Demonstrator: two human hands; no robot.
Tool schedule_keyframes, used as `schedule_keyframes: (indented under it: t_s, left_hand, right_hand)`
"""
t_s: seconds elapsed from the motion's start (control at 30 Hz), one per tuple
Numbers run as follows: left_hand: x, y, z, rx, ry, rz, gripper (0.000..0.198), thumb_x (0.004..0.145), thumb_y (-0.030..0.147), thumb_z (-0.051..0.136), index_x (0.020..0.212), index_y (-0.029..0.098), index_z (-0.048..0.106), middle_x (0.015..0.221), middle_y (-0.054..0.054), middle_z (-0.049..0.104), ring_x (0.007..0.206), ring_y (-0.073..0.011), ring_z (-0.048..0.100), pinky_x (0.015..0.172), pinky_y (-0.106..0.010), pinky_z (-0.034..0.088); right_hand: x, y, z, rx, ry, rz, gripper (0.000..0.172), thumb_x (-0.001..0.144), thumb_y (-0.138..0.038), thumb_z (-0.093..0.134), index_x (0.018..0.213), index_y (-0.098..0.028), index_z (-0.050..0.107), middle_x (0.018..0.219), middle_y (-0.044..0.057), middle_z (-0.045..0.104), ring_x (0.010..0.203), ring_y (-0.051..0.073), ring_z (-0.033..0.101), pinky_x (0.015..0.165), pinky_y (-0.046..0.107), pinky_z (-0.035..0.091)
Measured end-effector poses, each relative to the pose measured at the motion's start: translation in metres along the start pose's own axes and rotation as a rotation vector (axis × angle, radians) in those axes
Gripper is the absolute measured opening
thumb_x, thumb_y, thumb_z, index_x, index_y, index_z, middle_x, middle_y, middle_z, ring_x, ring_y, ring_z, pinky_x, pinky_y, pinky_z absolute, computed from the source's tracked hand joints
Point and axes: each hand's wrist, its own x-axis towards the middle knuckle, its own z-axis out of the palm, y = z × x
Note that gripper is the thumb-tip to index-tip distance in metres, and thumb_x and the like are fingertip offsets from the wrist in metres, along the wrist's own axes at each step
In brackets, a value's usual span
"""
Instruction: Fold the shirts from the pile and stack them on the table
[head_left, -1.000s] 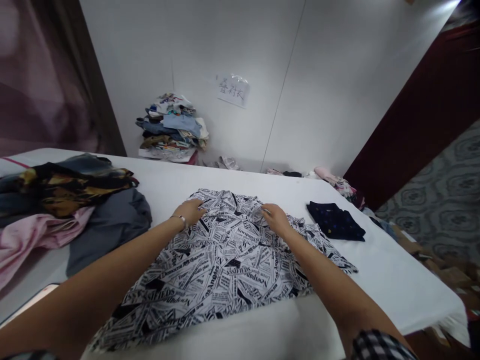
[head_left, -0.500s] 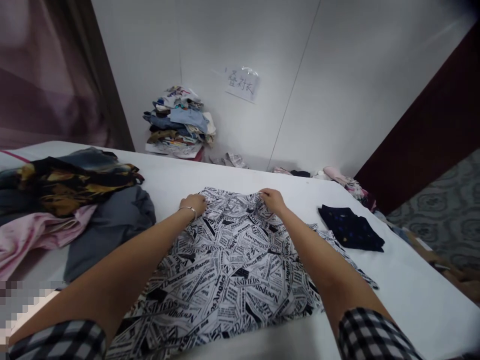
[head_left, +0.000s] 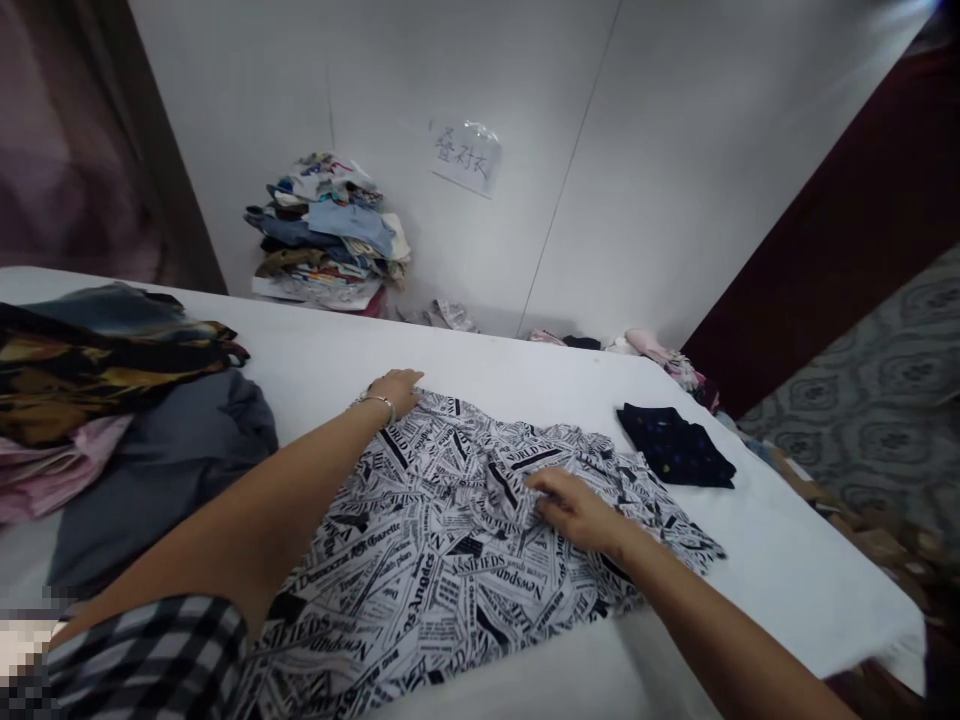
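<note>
A black-and-white newspaper-print garment [head_left: 450,540] lies spread on the white table [head_left: 787,560]. My left hand [head_left: 396,390] rests flat on its far left corner, fingers stretched out, a bracelet on the wrist. My right hand [head_left: 574,507] lies on the middle of the cloth, fingers bent and pressing a fold near a dark band. Neither hand lifts the cloth off the table.
A heap of clothes, dark patterned, pink and grey [head_left: 112,400], lies at the table's left. A folded navy garment [head_left: 675,447] sits at the right. A stack of folded clothes [head_left: 330,240] stands against the wall under a paper sign [head_left: 465,155].
My right hand has moved from the garment's far edge back toward me to its middle, dragging cloth into folds. My left hand stays at the far left corner.
</note>
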Motion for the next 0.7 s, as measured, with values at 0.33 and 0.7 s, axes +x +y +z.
schedule_keyframes:
  t_s: [0.33, 0.7]
  left_hand:
    - [0.01, 0.002, -0.002, 0.141, -0.107, 0.075, 0.05, 0.069, 0.012, 0.05, 0.114, 0.029, 0.066, 0.129, -0.01, 0.06, 0.118, -0.0271, 0.053, 0.101, -0.047, 0.031]
    - [-0.024, -0.001, -0.063, 0.201, 0.079, 0.03, 0.038, 0.084, 0.019, 0.04, 0.11, 0.015, 0.067, 0.11, -0.016, 0.068, 0.103, -0.0303, 0.061, 0.093, -0.045, 0.036]
  right_hand:
    - [0.015, -0.018, 0.011, -0.105, -0.034, -0.041, 0.027, 0.083, -0.012, 0.05, 0.099, -0.024, 0.068, 0.078, 0.002, 0.065, 0.079, 0.019, 0.056, 0.084, 0.041, 0.045]
    - [0.065, 0.034, -0.121, 0.942, 0.858, 0.167, 0.026, 0.067, -0.02, 0.06, 0.092, -0.023, 0.059, 0.081, -0.003, 0.069, 0.08, 0.017, 0.065, 0.08, 0.034, 0.05]
